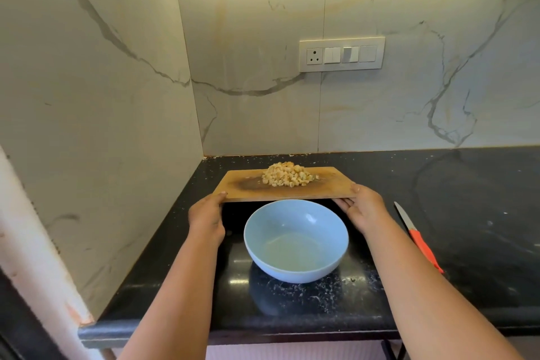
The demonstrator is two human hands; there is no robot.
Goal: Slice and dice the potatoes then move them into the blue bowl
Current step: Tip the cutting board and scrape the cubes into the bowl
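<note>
Diced potato pieces (287, 175) are sitting in one heaped pile, too many and too small to count, toward the far middle of one wooden cutting board (257, 188). Two bare hands are holding that board up off the counter. The left hand (207, 215) is gripping the board's near left corner, thumb lying on top and fingers curled underneath. The right hand (363, 207) is gripping the near right corner the same way, thumb on top and fingers showing beneath the edge. Both forearms are reaching in from the bottom of the view.

Between the two hands, just below the board's near edge, one blue bowl (296, 215) is standing upright on the black stone counter (467, 184); it is holding no potato. To the right of the right forearm, one knife (418, 237) with an orange-red handle is lying flat on the counter, its blade pointing away from the person. Behind the counter, pale marble-patterned walls are meeting in a corner, and one switch plate (342, 54) with one socket and three switches is sitting on the back wall.
</note>
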